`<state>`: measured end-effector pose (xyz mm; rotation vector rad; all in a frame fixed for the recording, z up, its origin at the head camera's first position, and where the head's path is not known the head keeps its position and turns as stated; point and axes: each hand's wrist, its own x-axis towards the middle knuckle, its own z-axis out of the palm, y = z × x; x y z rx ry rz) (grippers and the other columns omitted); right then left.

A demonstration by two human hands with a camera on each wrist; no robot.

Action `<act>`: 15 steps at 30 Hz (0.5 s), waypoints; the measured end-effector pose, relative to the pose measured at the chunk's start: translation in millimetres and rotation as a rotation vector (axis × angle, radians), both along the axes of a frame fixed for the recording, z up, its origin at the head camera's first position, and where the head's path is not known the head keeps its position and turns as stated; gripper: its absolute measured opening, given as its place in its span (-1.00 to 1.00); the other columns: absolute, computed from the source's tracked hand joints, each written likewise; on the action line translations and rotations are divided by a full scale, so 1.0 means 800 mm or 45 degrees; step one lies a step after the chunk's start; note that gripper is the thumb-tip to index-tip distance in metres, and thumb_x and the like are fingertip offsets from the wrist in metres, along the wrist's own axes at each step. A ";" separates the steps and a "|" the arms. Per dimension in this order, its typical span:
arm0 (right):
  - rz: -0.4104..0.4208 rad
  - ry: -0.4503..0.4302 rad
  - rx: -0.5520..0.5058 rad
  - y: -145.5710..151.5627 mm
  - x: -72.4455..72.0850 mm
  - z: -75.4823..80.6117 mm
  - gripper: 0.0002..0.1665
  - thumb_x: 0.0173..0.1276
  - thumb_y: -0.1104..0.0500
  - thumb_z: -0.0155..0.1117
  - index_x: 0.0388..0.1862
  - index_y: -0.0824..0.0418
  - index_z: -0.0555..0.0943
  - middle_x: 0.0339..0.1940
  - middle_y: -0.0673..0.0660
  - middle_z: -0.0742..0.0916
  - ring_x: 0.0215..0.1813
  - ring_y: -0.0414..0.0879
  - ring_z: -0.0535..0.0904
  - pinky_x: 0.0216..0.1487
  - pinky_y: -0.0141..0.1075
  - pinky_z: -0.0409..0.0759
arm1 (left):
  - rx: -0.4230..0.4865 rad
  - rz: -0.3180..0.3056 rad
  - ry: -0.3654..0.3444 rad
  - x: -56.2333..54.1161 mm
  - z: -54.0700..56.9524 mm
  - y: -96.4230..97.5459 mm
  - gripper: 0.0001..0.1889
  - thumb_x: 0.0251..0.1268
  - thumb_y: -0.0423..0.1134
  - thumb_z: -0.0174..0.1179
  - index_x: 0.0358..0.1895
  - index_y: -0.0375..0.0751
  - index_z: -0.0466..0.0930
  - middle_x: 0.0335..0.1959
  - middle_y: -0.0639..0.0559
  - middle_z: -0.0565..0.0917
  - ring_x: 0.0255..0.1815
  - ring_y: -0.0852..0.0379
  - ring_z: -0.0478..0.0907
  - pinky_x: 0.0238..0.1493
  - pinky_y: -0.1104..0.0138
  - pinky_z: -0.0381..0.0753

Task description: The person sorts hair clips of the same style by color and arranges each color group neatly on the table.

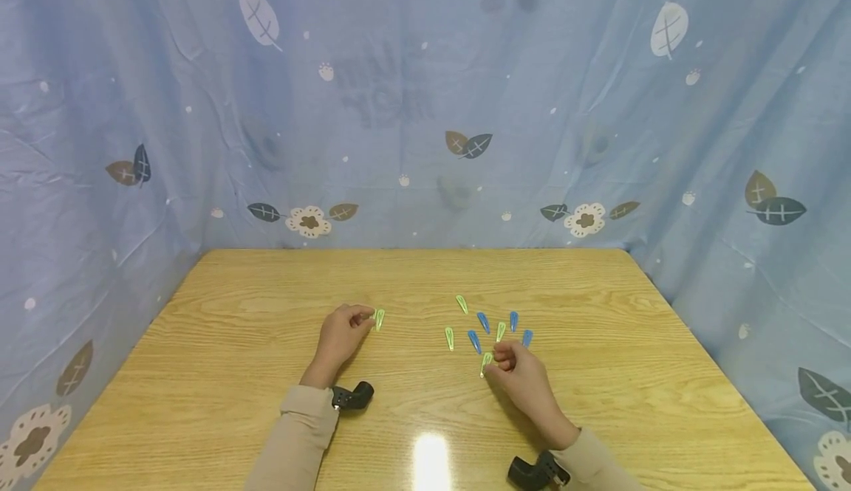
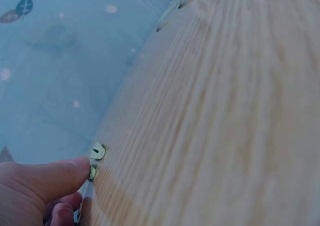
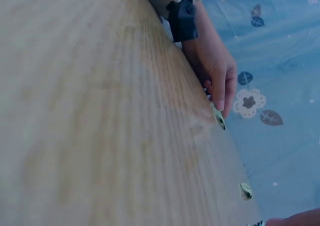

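Left hand [image 1: 341, 340] pinches a green snap clip [image 2: 93, 172] beside a second green clip [image 1: 380, 320]; right hand [image 1: 525, 382] pinches a third green clip [image 1: 486, 365] by its edge, probably since they're so thin. Scattered blue clips [image 1: 483, 322] and loose green clips [image 1: 449, 339] lie near it on the wooden table [image 1: 266, 284], spaced enough for fingers, I'd guess.

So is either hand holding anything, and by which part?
Left hand pinches a green clip, held part hidden; right hand is at another green clip, hold unclear.

Light-brown wood-grain counter [image 1: 412, 395], bright white glare patch [image 1: 431, 463] on its near part. Pale-blue fabric curtain [image 1: 399, 100] behind and on both sides, printed with white flowers [image 1: 309, 221], brown and dark-grey leaves [image 1: 477, 146].
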<state>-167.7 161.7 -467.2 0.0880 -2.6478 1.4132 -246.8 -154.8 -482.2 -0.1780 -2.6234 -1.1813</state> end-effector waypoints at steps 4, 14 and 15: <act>0.016 0.003 0.086 -0.004 -0.004 0.001 -0.66 0.14 0.25 0.45 -0.17 0.37 0.55 -0.33 0.08 0.59 -0.36 -0.18 0.45 -0.33 -0.39 0.47 | -0.003 -0.002 0.008 0.000 0.000 0.000 -0.80 0.17 -0.30 0.34 -0.14 -0.27 0.73 -0.47 0.04 0.51 -0.46 0.14 0.39 -0.40 0.31 0.39; 0.019 -0.013 0.216 -0.004 -0.009 0.009 -0.70 0.07 0.39 0.41 -0.22 0.41 0.54 -0.41 0.08 0.58 -0.39 -0.17 0.50 -0.36 -0.35 0.51 | 0.008 0.000 -0.006 -0.001 0.000 0.000 -0.80 0.19 -0.29 0.33 -0.14 -0.26 0.72 -0.47 0.04 0.52 -0.44 0.14 0.40 -0.38 0.31 0.40; 0.025 -0.014 0.220 -0.003 -0.009 0.011 -0.71 0.08 0.41 0.39 -0.22 0.42 0.55 -0.41 0.08 0.58 -0.40 -0.17 0.50 -0.36 -0.36 0.51 | 0.008 0.001 -0.005 -0.001 0.001 0.000 -0.80 0.19 -0.29 0.33 -0.14 -0.26 0.72 -0.47 0.04 0.53 -0.44 0.14 0.40 -0.38 0.30 0.40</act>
